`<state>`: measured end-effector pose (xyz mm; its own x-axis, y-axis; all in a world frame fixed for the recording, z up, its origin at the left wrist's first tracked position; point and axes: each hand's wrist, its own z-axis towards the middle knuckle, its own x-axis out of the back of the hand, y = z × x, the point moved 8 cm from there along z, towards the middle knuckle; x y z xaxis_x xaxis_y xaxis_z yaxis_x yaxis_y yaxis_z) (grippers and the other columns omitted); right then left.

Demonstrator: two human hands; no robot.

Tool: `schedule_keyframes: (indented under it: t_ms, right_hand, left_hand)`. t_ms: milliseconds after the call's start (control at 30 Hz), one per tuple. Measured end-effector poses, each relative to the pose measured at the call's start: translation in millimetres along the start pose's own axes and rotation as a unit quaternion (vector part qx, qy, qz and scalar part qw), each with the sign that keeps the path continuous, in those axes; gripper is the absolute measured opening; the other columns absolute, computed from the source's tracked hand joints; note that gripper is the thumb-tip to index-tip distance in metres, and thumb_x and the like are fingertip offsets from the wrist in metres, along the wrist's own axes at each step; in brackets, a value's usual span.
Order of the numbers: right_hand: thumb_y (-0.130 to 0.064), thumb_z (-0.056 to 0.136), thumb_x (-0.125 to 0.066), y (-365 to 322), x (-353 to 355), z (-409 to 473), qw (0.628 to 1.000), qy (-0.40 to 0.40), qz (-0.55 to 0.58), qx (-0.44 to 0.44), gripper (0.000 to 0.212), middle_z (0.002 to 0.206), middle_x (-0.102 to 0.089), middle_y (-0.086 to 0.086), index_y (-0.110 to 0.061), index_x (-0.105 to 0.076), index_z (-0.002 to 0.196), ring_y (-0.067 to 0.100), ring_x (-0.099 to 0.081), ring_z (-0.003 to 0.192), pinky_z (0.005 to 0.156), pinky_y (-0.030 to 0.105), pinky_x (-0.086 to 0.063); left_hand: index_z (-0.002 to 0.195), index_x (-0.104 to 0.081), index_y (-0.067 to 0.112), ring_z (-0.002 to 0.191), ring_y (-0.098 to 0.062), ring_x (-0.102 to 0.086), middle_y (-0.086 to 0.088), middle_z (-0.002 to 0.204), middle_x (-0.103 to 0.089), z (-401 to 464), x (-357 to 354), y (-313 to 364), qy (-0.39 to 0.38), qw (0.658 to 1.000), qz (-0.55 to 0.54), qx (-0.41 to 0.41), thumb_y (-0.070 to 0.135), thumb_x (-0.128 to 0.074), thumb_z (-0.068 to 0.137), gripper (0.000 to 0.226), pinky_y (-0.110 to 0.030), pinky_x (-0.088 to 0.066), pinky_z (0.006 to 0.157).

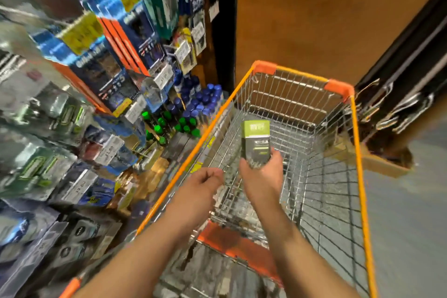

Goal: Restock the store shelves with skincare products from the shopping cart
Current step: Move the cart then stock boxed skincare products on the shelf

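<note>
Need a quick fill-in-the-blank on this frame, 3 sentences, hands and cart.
1. The right hand grips a box whose top is ____ in colour.
2. The left hand holds ____.
3. The shopping cart has wire sides and a rim coloured ____.

Missing words: green; nothing; orange

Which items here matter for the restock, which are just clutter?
Job:
green-and-grey product box, gripped by right hand
left hand, loosely curled, empty
orange wire shopping cart
store shelves

Not involved:
blue-capped cans
green-capped cans
yellow price tags
</note>
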<state>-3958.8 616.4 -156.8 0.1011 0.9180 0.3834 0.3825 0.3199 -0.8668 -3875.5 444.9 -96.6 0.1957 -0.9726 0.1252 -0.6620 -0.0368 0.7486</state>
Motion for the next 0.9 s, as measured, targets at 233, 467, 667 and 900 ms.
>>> schedule_keyframes:
  t_ms: [233, 467, 667, 900]
  right_hand:
    - [-0.069, 0.066, -0.071, -96, 27, -57, 0.995, -0.009, 0.001, 0.104, 0.092, 0.129, -0.061, -0.008, -0.029, -0.043, 0.145, 0.015, -0.062, 0.116, 0.101, 0.043, -0.053]
    - [-0.059, 0.074, -0.074, -167, 46, -101, 0.976, -0.064, 0.048, 0.202, 0.051, 0.109, -0.069, -0.015, -0.043, -0.054, 0.119, 0.003, -0.068, 0.097, 0.085, 0.036, -0.059]
    - [-0.065, 0.070, -0.066, -227, 45, -138, 0.960, -0.069, 0.023, 0.272, 0.067, 0.116, -0.062, -0.017, -0.037, -0.053, 0.129, 0.005, -0.061, 0.107, 0.091, 0.036, -0.055]
    - [-0.047, 0.076, -0.079, -291, 10, -196, 0.926, -0.105, -0.017, 0.363, 0.081, 0.130, -0.052, -0.012, -0.029, -0.045, 0.147, -0.007, -0.047, 0.117, 0.099, 0.015, -0.042]
  left_hand:
    - [0.144, -0.051, 0.033, 0.121, -0.005, -0.059, 0.014, 0.141, -0.056, -54, -4, 73, -0.011, 0.992, -0.014, -0.125, 0.034, -0.055, 0.104, 0.040, -0.033, -0.054, 0.095]
    - [0.151, -0.043, 0.044, 0.117, -0.006, -0.066, 0.017, 0.135, -0.065, -100, 10, 116, -0.028, 0.979, -0.011, -0.202, 0.044, -0.048, 0.106, 0.046, -0.044, -0.061, 0.092]
    - [0.116, -0.068, 0.039, 0.086, 0.002, -0.071, 0.017, 0.097, -0.077, -139, 49, 151, 0.005, 0.968, -0.041, -0.247, 0.023, -0.051, 0.106, 0.026, -0.027, -0.059, 0.061]
    - [0.123, -0.068, 0.023, 0.072, -0.003, -0.070, 0.010, 0.092, -0.078, -179, 125, 176, 0.047, 0.955, -0.071, -0.284, 0.015, -0.059, 0.102, 0.024, -0.023, -0.052, 0.054]
